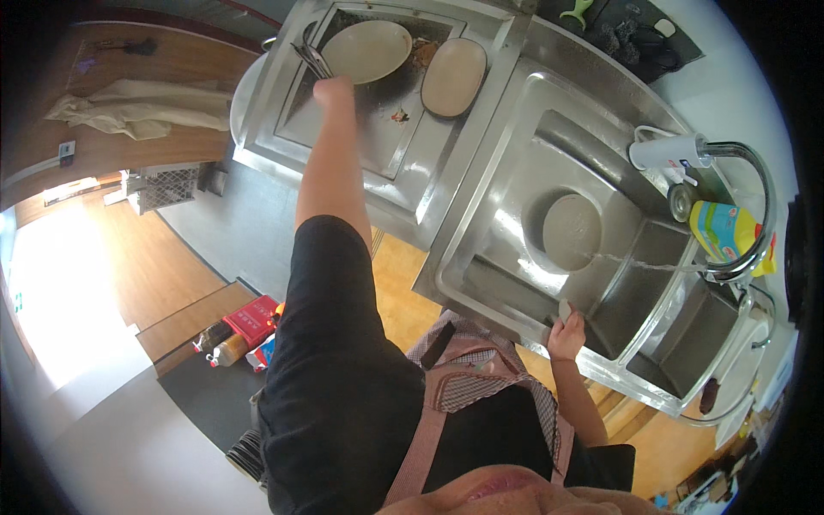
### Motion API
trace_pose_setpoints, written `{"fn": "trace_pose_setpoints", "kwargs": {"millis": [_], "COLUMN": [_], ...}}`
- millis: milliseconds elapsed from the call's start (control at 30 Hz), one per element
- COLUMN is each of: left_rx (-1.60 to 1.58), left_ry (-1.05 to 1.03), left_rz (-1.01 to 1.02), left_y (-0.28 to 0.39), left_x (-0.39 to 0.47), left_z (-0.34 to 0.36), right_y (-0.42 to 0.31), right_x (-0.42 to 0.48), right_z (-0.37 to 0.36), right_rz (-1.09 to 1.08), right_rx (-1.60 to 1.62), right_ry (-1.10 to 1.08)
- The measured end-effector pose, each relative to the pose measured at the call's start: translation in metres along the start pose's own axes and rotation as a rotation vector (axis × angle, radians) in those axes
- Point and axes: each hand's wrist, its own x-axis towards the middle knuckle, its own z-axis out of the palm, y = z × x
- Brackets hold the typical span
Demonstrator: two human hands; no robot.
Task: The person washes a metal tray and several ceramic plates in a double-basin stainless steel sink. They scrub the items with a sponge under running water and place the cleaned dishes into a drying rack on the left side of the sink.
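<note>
My left hand [333, 92] reaches over the left steel basin [386, 151], around a bunch of metal utensils [313, 59] whose ends stick out past it. Just beside it sits a pale oval dish [370, 51]. A rounded rectangular dish [454, 77] rests on the right side of that basin, and food scraps [400, 116] lie on its bottom. At the near edge of the right sink [496, 254], my right hand [567, 338] pinches a small pale object [564, 310], too small to identify. A round pale disc [571, 232] lies in the sink under a thin water stream.
A curved chrome faucet [766, 193] with a white fitting arches over the sink's right side. Behind it stand a yellow detergent bottle [721, 232] and a metal can [682, 203]. Scouring pads [621, 38] lie on a dark mat. Bottles and a red package [251, 318] sit at left.
</note>
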Motion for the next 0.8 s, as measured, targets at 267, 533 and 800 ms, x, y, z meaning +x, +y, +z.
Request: {"fn": "trace_pose_setpoints", "kwargs": {"millis": [267, 533, 800], "left_rx": [0.614, 0.639, -0.233], "left_ry": [-0.136, -0.158, -0.106], "left_rz": [0.135, 0.210, 0.289], "left_y": [-0.010, -0.021, -0.050], "left_x": [0.036, -0.056, -0.195], "left_z": [-0.013, -0.097, -0.188], "right_y": [0.001, -0.013, -0.008], "right_x": [0.006, 0.007, 0.012], "right_z": [0.003, -0.021, -0.027], "right_rz": [-0.120, -0.056, -0.132], "right_rx": [0.083, 0.045, 0.215], "right_ry": [0.006, -0.074, -0.037]}}
